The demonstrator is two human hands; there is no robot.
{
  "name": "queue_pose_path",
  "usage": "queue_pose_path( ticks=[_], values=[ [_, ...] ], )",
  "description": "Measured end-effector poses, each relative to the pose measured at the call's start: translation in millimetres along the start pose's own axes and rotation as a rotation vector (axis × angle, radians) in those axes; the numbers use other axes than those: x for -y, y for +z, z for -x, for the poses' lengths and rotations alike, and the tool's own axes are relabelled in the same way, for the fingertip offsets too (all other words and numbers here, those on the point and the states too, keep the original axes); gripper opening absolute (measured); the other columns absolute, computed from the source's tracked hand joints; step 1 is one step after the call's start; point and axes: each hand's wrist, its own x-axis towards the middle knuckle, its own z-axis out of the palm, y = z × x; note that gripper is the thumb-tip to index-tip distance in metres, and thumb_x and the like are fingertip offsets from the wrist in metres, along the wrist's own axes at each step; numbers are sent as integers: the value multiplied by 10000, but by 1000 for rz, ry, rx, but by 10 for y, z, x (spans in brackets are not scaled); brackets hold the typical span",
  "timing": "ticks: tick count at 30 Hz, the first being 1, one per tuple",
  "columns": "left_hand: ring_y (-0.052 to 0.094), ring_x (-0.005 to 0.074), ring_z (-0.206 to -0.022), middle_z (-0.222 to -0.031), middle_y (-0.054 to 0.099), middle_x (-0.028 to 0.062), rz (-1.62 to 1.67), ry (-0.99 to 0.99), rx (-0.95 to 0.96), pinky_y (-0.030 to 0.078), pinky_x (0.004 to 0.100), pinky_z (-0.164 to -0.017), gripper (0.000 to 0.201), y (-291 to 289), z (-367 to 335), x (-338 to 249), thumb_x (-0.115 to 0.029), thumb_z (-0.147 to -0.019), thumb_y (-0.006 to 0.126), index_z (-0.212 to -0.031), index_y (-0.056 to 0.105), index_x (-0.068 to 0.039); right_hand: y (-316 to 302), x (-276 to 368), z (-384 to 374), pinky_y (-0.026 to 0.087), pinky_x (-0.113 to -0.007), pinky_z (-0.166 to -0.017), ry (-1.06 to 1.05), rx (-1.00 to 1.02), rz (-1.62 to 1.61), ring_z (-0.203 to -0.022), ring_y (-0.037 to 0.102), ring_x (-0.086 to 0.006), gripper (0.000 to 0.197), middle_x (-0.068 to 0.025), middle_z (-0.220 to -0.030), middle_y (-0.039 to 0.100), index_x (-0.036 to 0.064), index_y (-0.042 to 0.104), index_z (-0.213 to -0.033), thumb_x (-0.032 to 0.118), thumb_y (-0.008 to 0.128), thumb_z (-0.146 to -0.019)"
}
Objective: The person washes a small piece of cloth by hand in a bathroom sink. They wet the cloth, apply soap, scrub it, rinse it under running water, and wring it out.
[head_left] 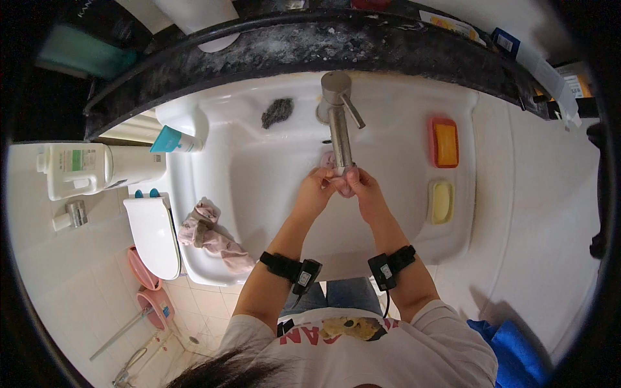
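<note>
Red capitals [294, 335] on white shirt [388, 355]; pale capitals [85, 8] on black surface [107, 27].

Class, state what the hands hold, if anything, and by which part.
Both hands hold a bunched pink cloth under the tap; the gripped part cannot be told.

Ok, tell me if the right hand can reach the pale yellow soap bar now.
Probably yes: the pale yellow soap bar lies uncovered on the sink's right ledge, with nothing visible between it and the right hand, though that hand holds pink cloth at the faucet.
</note>
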Motion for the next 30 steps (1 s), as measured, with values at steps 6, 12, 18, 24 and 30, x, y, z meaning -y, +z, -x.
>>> queue_pose_path(
  ticks=[6, 12, 18, 24, 30],
  values=[
    [579, 179, -738, -810, 604, 40, 484, -309, -238, 470, 295, -728, 220, -72, -30, -108, -222, -890, 570, -934, 578, -7, -126, 6, -94, 473, -280, -702, -2, -76, 39, -798, 562, -132, 277, -34, -881, 584, 24, 560, -986, 252, 634, -846],
    [565, 159, -870, -936, 592, 66, 1234, -452, -196, 459, 299, -811, 265, -10, -23, -120, -243, -933, 428, -981, 553, -14, -150, 17, -195, 535, -321, -675, 39, -151, 17, -843, 590, -152, 321, -51, -900, 588, 59, 532, -1060, 283, 613, -845],
    [540, 148, -855, -898, 574, 59, 633, -499, -147, 431, 329, -753, 313, 65, -35, -76, -353, -948, 431, -959, 517, -52, 66, 82, -148, 494, -288, -738, 164, 100, -47, -876, 577, -140, 336, -44, -961, 587, 84, 510, -1119, 266, 596, -850],
    [542, 130, -699, -767, 546, 24, 790, -400, -341, 459, 288, -662, 231, -22, -40, 86, -285, -930, 519, -829, 465, -84, -112, 76, -123, 493, -287, -723, 260, 76, 26, -830, 582, -132, 319, -33, -922, 598, 70, 521, -1070, 78, 662, -785],
    [514, 137, -653, -703, 507, 20, 1274, -648, -351, 446, 270, -608, 294, -154, -21, 238, -345, -933, 495, -801, 465, -85, -240, -83, -224, 515, -268, -671, 179, 19, -6, -787, 603, -156, 290, -68, -887, 608, 6, 545, -1067, 94, 632, -805]
  ],
)
